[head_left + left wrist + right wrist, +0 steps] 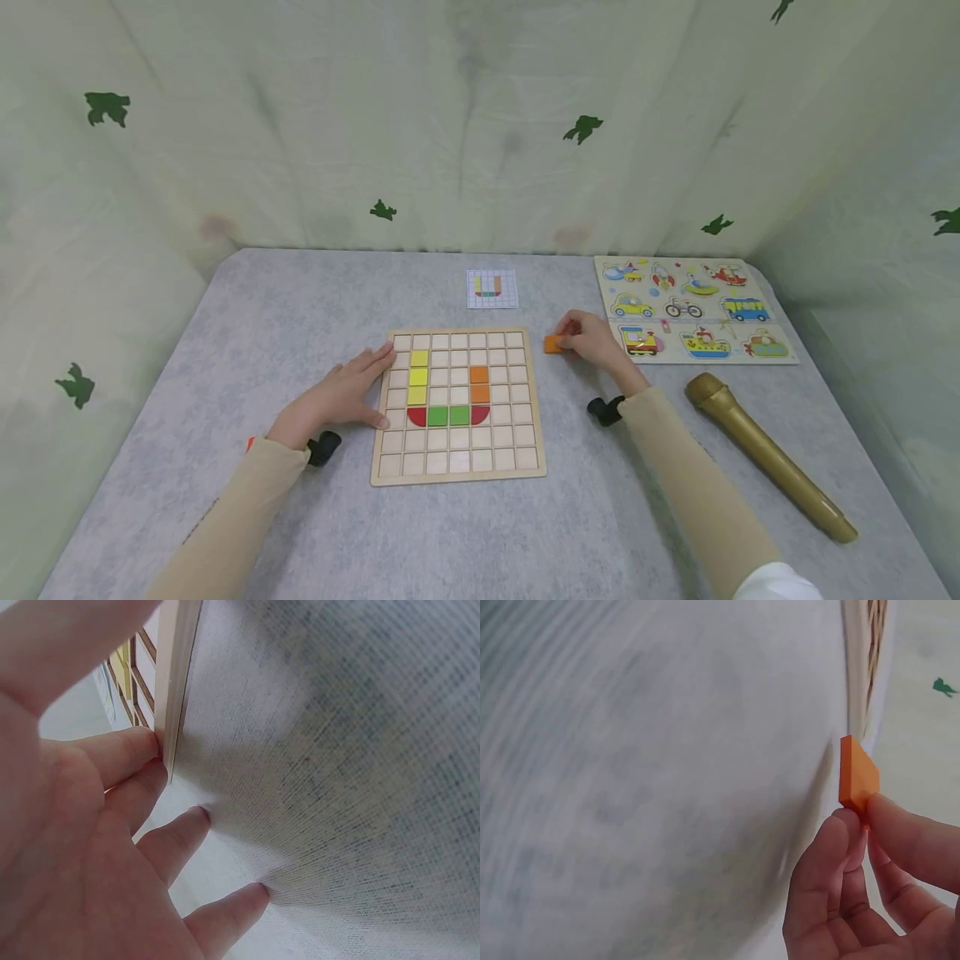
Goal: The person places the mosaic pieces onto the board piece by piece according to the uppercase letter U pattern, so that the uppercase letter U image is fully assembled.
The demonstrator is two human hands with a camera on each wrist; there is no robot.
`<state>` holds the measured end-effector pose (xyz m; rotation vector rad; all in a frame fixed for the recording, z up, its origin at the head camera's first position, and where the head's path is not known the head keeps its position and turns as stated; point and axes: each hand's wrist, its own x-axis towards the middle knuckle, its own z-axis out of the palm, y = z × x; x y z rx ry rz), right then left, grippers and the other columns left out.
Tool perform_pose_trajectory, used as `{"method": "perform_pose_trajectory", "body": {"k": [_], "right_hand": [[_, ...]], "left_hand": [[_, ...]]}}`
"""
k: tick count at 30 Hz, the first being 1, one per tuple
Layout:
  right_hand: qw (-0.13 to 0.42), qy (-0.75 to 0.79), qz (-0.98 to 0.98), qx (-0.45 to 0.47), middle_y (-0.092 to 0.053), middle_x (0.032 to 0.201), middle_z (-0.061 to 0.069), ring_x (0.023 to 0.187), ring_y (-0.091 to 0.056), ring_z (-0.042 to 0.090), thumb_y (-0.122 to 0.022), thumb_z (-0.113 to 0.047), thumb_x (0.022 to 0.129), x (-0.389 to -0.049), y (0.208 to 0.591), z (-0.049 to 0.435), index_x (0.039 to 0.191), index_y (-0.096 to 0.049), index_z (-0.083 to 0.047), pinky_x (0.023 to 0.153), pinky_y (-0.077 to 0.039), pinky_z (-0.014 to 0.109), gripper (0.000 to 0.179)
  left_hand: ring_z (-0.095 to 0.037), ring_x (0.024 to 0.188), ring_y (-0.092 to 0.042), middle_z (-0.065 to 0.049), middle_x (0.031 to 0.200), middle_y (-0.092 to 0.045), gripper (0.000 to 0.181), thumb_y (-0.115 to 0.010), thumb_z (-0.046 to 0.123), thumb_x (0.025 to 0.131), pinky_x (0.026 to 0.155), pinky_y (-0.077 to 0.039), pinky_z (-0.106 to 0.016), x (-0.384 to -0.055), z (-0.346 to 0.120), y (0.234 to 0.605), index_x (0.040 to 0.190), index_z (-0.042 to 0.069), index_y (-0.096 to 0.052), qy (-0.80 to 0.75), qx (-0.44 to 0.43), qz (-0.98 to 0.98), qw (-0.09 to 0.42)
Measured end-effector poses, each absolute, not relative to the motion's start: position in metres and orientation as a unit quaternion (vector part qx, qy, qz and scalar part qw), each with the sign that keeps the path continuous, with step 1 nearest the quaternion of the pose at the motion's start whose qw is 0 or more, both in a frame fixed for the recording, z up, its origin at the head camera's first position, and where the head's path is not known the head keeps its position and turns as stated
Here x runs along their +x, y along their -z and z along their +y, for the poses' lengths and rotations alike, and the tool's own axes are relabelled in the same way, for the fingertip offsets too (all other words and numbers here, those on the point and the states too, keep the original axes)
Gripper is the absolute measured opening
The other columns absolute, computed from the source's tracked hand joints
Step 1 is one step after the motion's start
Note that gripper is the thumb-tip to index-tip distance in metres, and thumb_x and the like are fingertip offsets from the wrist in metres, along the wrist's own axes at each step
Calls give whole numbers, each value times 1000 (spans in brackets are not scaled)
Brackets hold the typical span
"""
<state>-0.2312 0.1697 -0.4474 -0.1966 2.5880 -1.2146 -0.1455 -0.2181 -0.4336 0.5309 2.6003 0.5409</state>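
Note:
A square wooden grid board (459, 457) lies in the middle of the table. In its cells sit yellow tiles (417, 377), green tiles (448, 416), red rounded corner tiles (480, 414) and two orange tiles (479, 384), together forming a U. My left hand (333, 398) rests at the board's left edge with fingers spread; the left wrist view shows fingertips touching the frame and the tabletop. To the right of the board, my right hand (594, 340) pinches an orange square tile (859, 776) between thumb and fingers, just off the board's right edge.
Behind the board lies a small printed card (492, 289) with a coloured U on a grid. A vehicle picture puzzle (697, 310) is at the back right. A gold microphone (772, 458) lies right of my forearm. Pale curtains (480, 125) hang around the table.

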Motion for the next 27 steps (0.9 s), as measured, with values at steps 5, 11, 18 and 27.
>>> {"method": "perform_pose_trajectory", "body": {"k": [5,11,18,27], "right_hand": [[136,445,882,-81,-61,90,14,73,-57,21,-63,-2,90,-228,443,154,96,-61,2,61,-48,28,8],[176,475,858,-79,-59,86,12,68,-59,19,-62,-3,92,-222,439,123,96,-61,1,62,-52,29,6],[190,467,856,-113,-61,76,9,63,-58,18,-61,-4,93,-219,444,92,93,-62,0,55,-49,26,4],[192,427,874,-126,-62,72,8,60,-58,17,-61,-3,92,-221,445,70,92,-63,0,54,-49,24,4]], "left_hand": [[-44,141,-9,-17,158,-8,105,-81,34,75,104,-11,-69,-145,-218,433,152,-2,-18,-193,190,938,215],[-44,141,-8,-18,158,-8,106,-81,33,75,104,-11,-69,-145,-218,433,151,-2,-17,-195,189,938,216],[-44,141,-8,-17,158,-8,106,-81,33,75,105,-11,-69,-146,-218,433,151,-2,-17,-194,187,938,217],[-45,141,-8,-18,158,-8,106,-81,33,75,104,-11,-70,-145,-217,433,151,-2,-18,-195,188,938,216]]}}
